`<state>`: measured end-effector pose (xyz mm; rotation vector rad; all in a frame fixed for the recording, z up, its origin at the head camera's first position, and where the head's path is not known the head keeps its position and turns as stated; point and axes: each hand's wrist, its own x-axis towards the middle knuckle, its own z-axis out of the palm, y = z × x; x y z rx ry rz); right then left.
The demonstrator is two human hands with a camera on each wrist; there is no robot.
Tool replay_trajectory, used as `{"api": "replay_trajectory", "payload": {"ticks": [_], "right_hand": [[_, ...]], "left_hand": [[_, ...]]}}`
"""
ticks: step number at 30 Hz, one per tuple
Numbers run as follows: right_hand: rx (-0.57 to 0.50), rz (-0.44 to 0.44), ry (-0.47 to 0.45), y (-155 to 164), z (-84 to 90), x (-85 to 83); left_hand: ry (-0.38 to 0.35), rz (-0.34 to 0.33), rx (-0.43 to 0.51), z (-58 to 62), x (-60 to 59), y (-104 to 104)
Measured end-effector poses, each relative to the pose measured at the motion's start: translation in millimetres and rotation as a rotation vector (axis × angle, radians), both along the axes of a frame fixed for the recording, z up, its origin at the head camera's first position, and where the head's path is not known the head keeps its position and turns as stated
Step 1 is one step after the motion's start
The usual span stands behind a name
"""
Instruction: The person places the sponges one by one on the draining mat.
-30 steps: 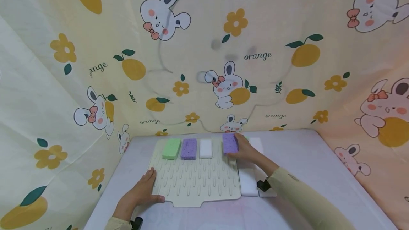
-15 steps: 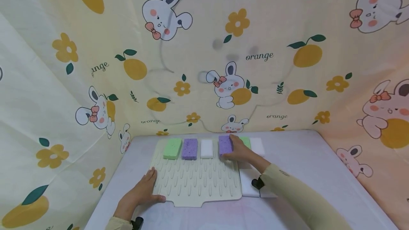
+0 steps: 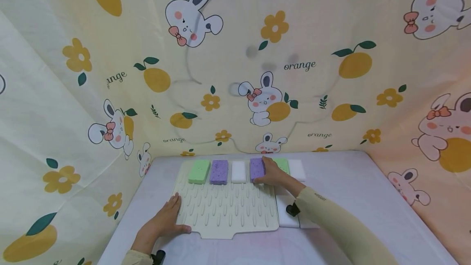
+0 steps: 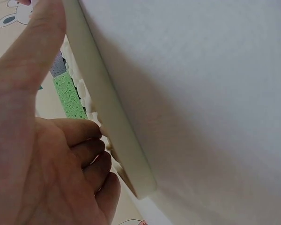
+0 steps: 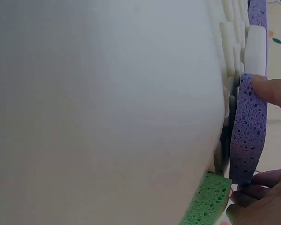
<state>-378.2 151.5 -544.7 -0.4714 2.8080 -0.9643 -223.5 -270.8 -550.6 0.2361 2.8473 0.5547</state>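
At the right end of the row, a purple sponge (image 3: 256, 170) with visible pores is pinched between the thumb and fingers of my right hand (image 3: 274, 172). It lies at the back right of a cream board (image 3: 224, 218) with raised ridges; the right wrist view has the sponge (image 5: 248, 131) gripped by its two ends. My left hand (image 3: 163, 218) rests at the board's front left corner, fingers along the left side and thumb by the front edge. Left of the held sponge, a green sponge (image 3: 199, 172), another purple sponge (image 3: 219, 172) and a white sponge (image 3: 238, 172) lie along the back.
Beyond the board's right side are a green sponge (image 3: 283, 165), a white block (image 3: 297, 169) and flat white pieces (image 3: 288, 218), partly hidden by my right arm. A patterned cloth (image 3: 235, 52) hangs behind the white table (image 3: 342, 199).
My right hand has brought the purple sponge left and down onto the board's back right, beside the white sponge. The green sponge behind the hand now shows more. The left hand stays put.
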Motion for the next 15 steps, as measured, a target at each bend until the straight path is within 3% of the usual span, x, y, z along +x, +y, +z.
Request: {"api": "replay_trajectory", "payload": {"ticks": [15], "right_hand": [[0.042,0.024,0.004,0.1,2.7,-0.3]], "left_hand": [[-0.007,0.009,-0.006,1.8,0.9,2.2]]}}
